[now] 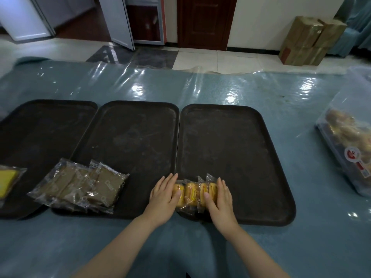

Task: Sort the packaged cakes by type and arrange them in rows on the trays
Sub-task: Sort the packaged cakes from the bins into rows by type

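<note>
Three dark trays lie side by side on the table: left tray (pixel 40 121), middle tray (pixel 136 127), right tray (pixel 230 137). A short row of round yellow cakes in clear wrappers (pixel 193 192) stands at the near left corner of the right tray. My left hand (pixel 163 194) presses flat against the row's left end, and my right hand (pixel 221 197) presses flat against its right end, fingers straight. Several brown cakes in clear wrappers (pixel 80 185) overlap at the near left of the middle tray. A yellow wrapped cake (pixel 8 181) lies on the left tray.
A clear plastic bin of more packaged cakes (pixel 349 141) stands at the table's right edge. The table wears a blue cloth under shiny plastic film (pixel 200 87). Cardboard boxes (pixel 309 41) sit on the floor beyond the table.
</note>
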`<state>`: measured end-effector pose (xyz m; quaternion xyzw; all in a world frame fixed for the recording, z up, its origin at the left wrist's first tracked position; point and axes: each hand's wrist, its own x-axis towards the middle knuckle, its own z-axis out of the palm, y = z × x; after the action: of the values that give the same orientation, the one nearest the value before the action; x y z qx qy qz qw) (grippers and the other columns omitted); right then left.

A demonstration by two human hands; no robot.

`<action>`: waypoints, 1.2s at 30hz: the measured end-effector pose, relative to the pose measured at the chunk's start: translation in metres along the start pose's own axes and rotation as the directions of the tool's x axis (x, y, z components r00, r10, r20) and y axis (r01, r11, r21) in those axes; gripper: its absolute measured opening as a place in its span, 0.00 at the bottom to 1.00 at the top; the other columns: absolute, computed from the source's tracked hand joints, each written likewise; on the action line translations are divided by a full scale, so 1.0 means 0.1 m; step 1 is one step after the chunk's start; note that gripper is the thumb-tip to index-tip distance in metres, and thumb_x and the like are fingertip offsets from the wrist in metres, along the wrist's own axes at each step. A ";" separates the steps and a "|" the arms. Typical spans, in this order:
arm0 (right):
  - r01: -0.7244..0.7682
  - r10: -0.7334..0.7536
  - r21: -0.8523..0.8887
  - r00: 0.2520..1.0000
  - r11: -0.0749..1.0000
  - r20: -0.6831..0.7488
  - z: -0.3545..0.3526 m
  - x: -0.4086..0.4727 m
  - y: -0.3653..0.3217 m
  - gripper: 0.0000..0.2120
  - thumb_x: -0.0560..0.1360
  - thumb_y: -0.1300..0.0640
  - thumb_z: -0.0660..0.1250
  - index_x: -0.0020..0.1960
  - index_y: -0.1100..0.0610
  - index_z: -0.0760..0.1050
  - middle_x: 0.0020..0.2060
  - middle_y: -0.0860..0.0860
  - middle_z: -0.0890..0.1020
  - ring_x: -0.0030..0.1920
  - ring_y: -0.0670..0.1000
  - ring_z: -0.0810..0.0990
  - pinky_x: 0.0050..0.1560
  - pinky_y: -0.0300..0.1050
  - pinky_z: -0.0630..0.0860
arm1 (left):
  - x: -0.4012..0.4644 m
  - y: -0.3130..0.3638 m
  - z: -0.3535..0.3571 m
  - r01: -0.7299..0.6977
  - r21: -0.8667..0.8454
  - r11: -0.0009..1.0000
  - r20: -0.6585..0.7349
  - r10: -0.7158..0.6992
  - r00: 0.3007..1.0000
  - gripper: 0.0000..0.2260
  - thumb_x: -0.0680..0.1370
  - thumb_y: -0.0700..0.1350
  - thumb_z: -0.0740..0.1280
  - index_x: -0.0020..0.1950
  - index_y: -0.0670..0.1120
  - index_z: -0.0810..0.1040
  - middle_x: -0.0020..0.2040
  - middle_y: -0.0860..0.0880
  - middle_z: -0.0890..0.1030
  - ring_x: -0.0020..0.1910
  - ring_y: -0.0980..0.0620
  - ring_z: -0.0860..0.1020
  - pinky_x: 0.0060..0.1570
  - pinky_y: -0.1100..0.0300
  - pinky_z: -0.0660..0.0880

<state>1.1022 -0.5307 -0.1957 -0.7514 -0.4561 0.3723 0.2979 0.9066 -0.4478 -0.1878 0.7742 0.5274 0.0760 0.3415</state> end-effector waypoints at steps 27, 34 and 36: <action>0.221 -0.241 -0.116 0.950 0.968 -0.200 1.95 -0.24 -2.32 0.34 0.81 0.39 0.56 0.81 0.48 0.47 0.80 0.43 0.49 0.79 0.43 0.40 0.79 0.51 0.41 | -0.70 -1.95 -2.08 -0.192 -0.032 0.981 -0.157 0.185 0.970 0.32 0.78 0.69 0.44 0.80 0.57 0.53 0.79 0.61 0.51 0.78 0.61 0.44 0.76 0.60 0.42; 0.214 -0.217 -0.035 0.953 0.976 -0.210 2.74 -0.35 -2.90 0.32 0.81 0.42 0.57 0.81 0.49 0.51 0.80 0.43 0.52 0.79 0.43 0.42 0.79 0.54 0.45 | -0.95 -2.61 -2.84 -0.166 -0.065 0.984 -0.166 0.153 0.974 0.26 0.82 0.60 0.51 0.80 0.57 0.54 0.77 0.63 0.52 0.77 0.62 0.45 0.76 0.59 0.43; 0.217 -0.221 -0.044 0.954 0.975 -0.201 2.87 -0.39 -3.04 0.31 0.82 0.43 0.57 0.81 0.48 0.51 0.80 0.43 0.53 0.79 0.43 0.43 0.79 0.52 0.45 | -1.01 -2.75 -3.01 -0.153 -0.069 0.986 -0.187 0.138 0.973 0.25 0.83 0.58 0.52 0.80 0.56 0.54 0.78 0.61 0.53 0.77 0.61 0.46 0.76 0.59 0.44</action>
<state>0.7103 -0.4116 -0.1015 -0.7338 -0.5073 0.2529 0.3746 0.5090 -0.3431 -0.1031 0.7858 0.4944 0.1932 0.3175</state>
